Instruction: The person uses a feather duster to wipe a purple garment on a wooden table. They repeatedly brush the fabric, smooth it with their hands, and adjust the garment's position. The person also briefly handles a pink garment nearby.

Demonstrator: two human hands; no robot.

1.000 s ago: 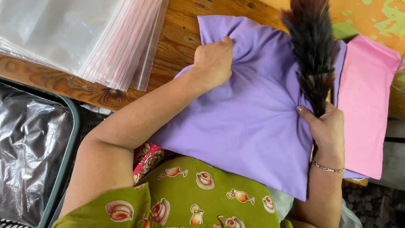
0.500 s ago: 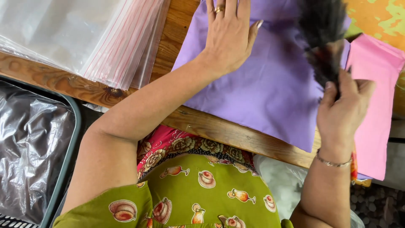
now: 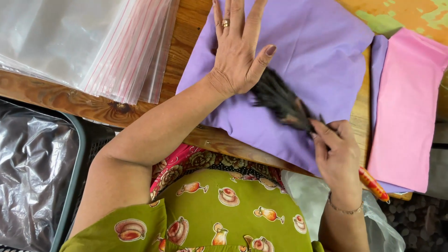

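Note:
A folded purple cloth (image 3: 308, 60) lies on the wooden table (image 3: 186, 32). My left hand (image 3: 238, 51) rests flat on it, fingers spread, a ring on one finger. My right hand (image 3: 336, 154), with a thin bracelet at the wrist, grips a dark feather brush (image 3: 280, 100) near the base of its feathers. The feathers lie across the cloth just right of my left thumb. The brush's orange handle (image 3: 373, 184) sticks out below my right hand.
A stack of clear zip bags (image 3: 88, 42) sits at the table's upper left. A pink cloth (image 3: 406, 107) lies at the right over another purple piece. A grey bin lined with plastic (image 3: 32, 172) stands at lower left. A clear bag (image 3: 308, 196) rests in my lap.
My left hand slid the cloth up the table and flattened out on it. My right hand swung the feather brush down from the top edge onto the cloth's middle.

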